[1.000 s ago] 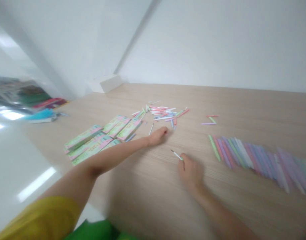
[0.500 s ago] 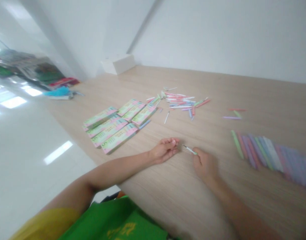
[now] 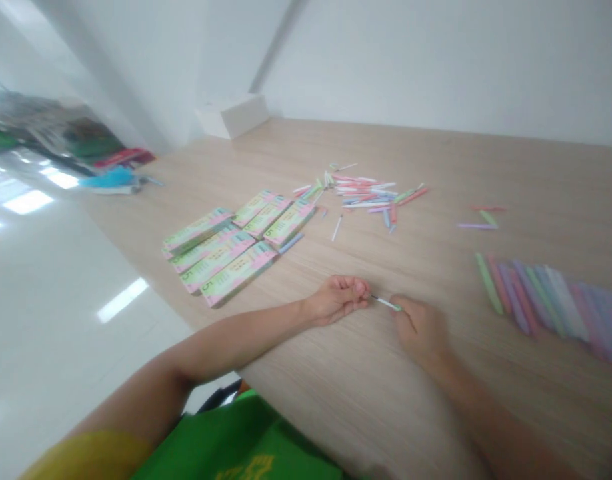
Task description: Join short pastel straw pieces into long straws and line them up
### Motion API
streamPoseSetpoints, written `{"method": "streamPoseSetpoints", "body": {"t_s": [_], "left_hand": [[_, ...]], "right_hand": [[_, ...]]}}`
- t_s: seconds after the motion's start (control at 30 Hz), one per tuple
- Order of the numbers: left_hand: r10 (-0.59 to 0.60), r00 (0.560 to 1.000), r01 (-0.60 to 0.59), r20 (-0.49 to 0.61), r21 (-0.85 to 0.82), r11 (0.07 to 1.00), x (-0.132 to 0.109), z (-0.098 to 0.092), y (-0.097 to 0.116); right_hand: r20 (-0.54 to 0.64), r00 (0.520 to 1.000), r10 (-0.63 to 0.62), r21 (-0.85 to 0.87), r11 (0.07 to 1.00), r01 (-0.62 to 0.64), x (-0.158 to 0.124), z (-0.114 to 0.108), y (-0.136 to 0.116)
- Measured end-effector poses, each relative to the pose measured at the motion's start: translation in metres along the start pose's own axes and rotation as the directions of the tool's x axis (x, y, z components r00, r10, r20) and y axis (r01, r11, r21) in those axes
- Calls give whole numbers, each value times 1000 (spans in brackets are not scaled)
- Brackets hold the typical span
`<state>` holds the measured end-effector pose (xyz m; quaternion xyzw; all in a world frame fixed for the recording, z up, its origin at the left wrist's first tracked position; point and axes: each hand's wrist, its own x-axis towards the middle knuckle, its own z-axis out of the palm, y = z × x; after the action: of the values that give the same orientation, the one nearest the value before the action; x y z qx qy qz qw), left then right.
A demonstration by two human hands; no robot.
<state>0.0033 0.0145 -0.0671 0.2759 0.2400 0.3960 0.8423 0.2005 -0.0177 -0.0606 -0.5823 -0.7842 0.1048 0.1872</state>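
Note:
My right hand (image 3: 420,328) grips a thin white pen refill (image 3: 385,302) with a dark tip and a green end; thumb and forefinger are closed on the green end. The tip points left and reaches the fingertips of my left hand (image 3: 340,298), which are pinched together. Whatever small thing may be between those fingers is hidden. Both hands are just above the wooden table (image 3: 306,373). Beyond them lies a loose pile of pink, white, blue and green pen parts (image 3: 369,193), with a single white refill (image 3: 337,228) nearer to my left hand.
Several pink-and-green boxes (image 3: 239,273) are grouped at the left. A row of pastel pen barrels (image 3: 536,300) lies at the right, with a few loose pieces (image 3: 486,219) behind it. A white box (image 3: 236,117) stands by the wall; a blue item (image 3: 111,179) sits at the left edge.
The gap between the refill's tip and my left fingertips has closed. My hands have shifted slightly right in view, and the camera view has moved a little.

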Motion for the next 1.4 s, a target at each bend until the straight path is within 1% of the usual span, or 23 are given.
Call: {"method": "streamPoseSetpoints", "body": {"t_s": [0.17, 0.3, 0.4, 0.5, 0.6, 0.9, 1.1, 1.27, 1.33, 1.4], "left_hand": [[7, 999, -10, 32, 102, 995, -1, 2, -2], [30, 999, -35, 33, 168, 985, -2, 3, -2], [51, 998, -55, 26, 169, 984, -2, 4, -2], [60, 997, -66, 42, 168, 984, -2, 5, -1], [40, 997, -53, 69, 185, 981, -1, 5, 0], [1, 990, -30, 144, 199, 979, -4, 2, 0], [-11, 990, -20, 139, 216, 976, -6, 2, 3], [62, 990, -93, 127, 260, 961, -5, 1, 1], [119, 989, -140, 84, 314, 939, -4, 0, -2], [212, 977, -201, 14, 386, 900, -3, -2, -4]], "right_hand": [[1, 1000, 2, -18, 1000, -2, 0, -2, 0], [-17, 999, 39, -37, 999, -39, -2, -1, -1], [-14, 999, 50, -75, 996, -51, -3, 0, 0], [9, 1000, 25, -143, 989, -24, -3, 0, -1], [41, 999, 5, -188, 982, 3, -3, -1, -3], [17, 1000, 13, -171, 985, -10, -5, -1, -3], [19, 999, 40, -184, 982, -36, -3, 0, -6], [24, 997, 75, -176, 982, -69, -3, -1, -8], [26, 994, 102, -198, 976, -95, -3, -1, -10], [26, 989, 148, -234, 962, -138, -3, -2, -12]]}}
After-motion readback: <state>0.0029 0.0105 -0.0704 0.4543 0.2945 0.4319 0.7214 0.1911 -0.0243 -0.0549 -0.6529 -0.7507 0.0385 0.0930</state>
